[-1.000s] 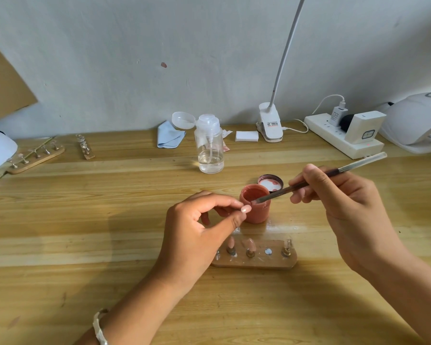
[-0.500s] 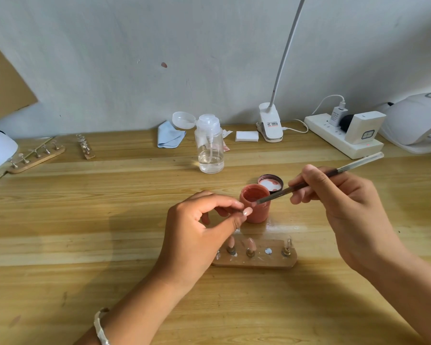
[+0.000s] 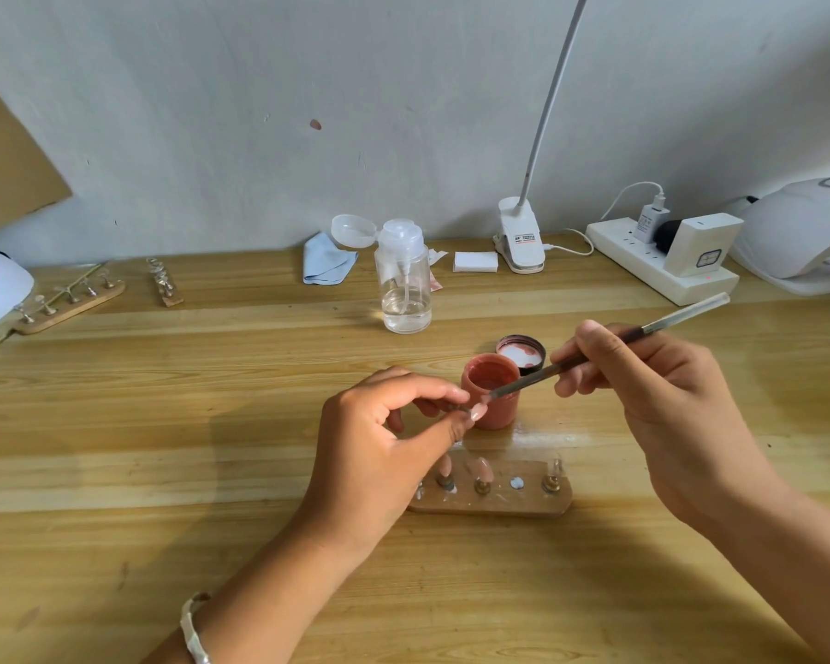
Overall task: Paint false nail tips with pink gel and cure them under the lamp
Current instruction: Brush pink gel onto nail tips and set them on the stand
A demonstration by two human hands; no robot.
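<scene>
1. A nail tip [image 3: 477, 414] is pinched between the thumb and forefinger of the left hand [image 3: 379, 452], with the fingers curled in tight around it.
2. The brush [image 3: 523, 384] is gripped like a pen by the right hand [image 3: 643, 390], and its bristles are laid on the tip's far end.
3. The open gel pot [image 3: 494, 416] is seen just behind the tip, with its lid [image 3: 523, 353] lying upturned beyond it.
4. Nearer, two pink tips and one clear tip are carried on the wooden holder [image 3: 499, 503], and one socket is left empty.
5. The curing lamp [image 3: 796, 232] is parked far right, well apart from the work.
6. Danger is judged close. The pot could be knocked over by the brush ferrule, which crosses its rim. Gel could be flooded onto the pinching fingers by too heavy a stroke. The wet tip could be smeared if it is re-gripped before curing.
7. A label is noticed on the clip lamp [image 3: 521, 239], but it is too small to be read. No other writing can be made out.
</scene>
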